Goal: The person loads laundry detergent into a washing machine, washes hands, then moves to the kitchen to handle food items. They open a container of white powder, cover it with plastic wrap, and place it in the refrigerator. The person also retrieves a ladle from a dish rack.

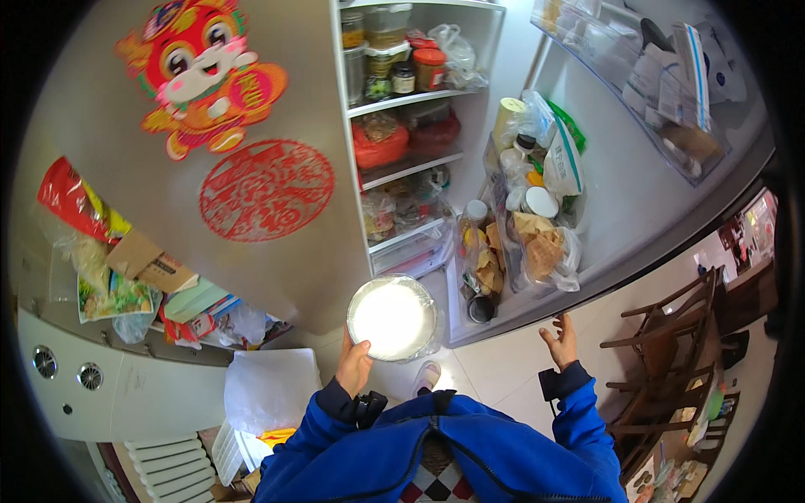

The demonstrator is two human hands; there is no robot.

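My left hand (356, 368) grips the near left edge of a round bowl (393, 319) that looks wrapped in clear plastic film; glare whitens its middle, so its contents cannot be told. Free of any object, my right hand (561, 341) has its fingers spread just below the outer edge of the refrigerator door (654, 232). That door stands wide, and the refrigerator shelves (409, 104) show jars, tubs and bagged food. Its door bins (497, 207) hold a white-lidded jar (541, 202), a crumpled brown paper bag (539, 248) and plastic bags.
A closed refrigerator door panel with red decorations (267, 190) is at the left. Beyond it, packages and boxes (151, 261) are piled. A white plastic-covered item (272, 390) stands at lower left, wooden chairs (673, 333) at right. My slippered foot (427, 375) is on the tiled floor.
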